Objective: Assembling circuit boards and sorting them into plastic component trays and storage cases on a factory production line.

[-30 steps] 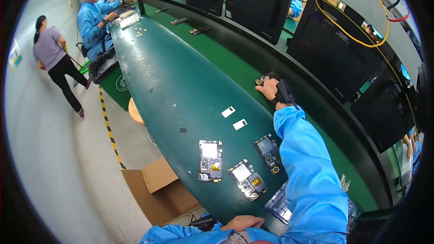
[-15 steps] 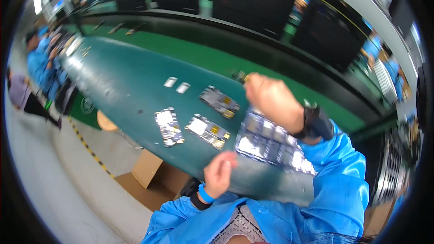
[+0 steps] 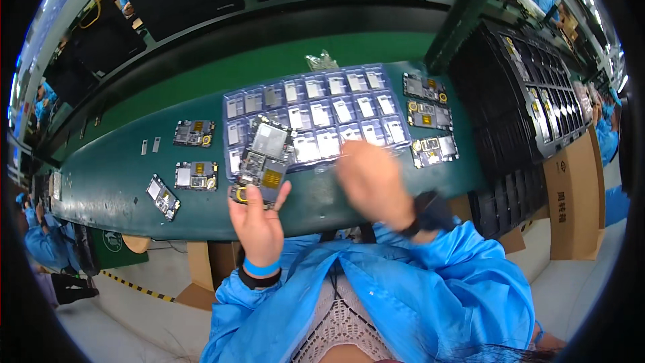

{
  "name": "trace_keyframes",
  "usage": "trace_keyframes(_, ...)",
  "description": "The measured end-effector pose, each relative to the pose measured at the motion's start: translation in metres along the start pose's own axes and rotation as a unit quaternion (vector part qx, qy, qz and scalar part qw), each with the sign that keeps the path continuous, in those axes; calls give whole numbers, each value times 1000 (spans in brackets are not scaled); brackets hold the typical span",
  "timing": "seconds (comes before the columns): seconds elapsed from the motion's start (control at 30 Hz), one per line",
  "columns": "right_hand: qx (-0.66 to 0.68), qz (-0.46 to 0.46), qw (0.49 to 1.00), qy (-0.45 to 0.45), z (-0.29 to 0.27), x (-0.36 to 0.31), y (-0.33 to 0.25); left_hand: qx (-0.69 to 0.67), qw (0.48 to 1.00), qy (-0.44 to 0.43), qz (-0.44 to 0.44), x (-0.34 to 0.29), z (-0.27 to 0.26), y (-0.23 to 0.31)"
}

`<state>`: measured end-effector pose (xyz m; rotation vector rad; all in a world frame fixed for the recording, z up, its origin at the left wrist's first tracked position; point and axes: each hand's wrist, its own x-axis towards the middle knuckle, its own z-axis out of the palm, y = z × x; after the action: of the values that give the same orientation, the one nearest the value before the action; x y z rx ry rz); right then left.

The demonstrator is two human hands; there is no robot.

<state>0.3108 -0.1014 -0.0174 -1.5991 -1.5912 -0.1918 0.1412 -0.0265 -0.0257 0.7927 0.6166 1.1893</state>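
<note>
My left hand grips the lower end of a circuit board, thumb on its face. The board is tilted up over the left part of a clear plastic tray. Silvery flat metal pieces lie in the tray's compartments. By the tray's near edge is my right hand, smeared by motion; its fingers look bent, but whether they hold anything is hidden. To the left lie more circuit boards, with two small silvery pieces beside them. Right of the tray are three other boards.
Tall stacks of black trays stand at the right end of the green table, near a green post. A crumpled clear bag lies behind the plastic tray. Cardboard boxes stand below at the right.
My left hand was empty and now holds a circuit board. My right hand has come down from the table's far side toward the tray's near edge. The view has swung right.
</note>
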Motion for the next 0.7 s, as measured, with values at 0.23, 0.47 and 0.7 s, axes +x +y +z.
trace_keyframes(0.23, -270, 260, 927, -33, -30, -29, 108, 88, 996, -24, -8, -9, 2, 10)
trace_keyframes(0.47, -185, 329, 924, -55, -25, -27, 118, 28, 986, -105, -124, 3, 22, 1)
trace_keyframes(0.7, 172, 315, 931, 62, -61, -1, 76, 76, 962, -166, -204, 10, 37, -14)
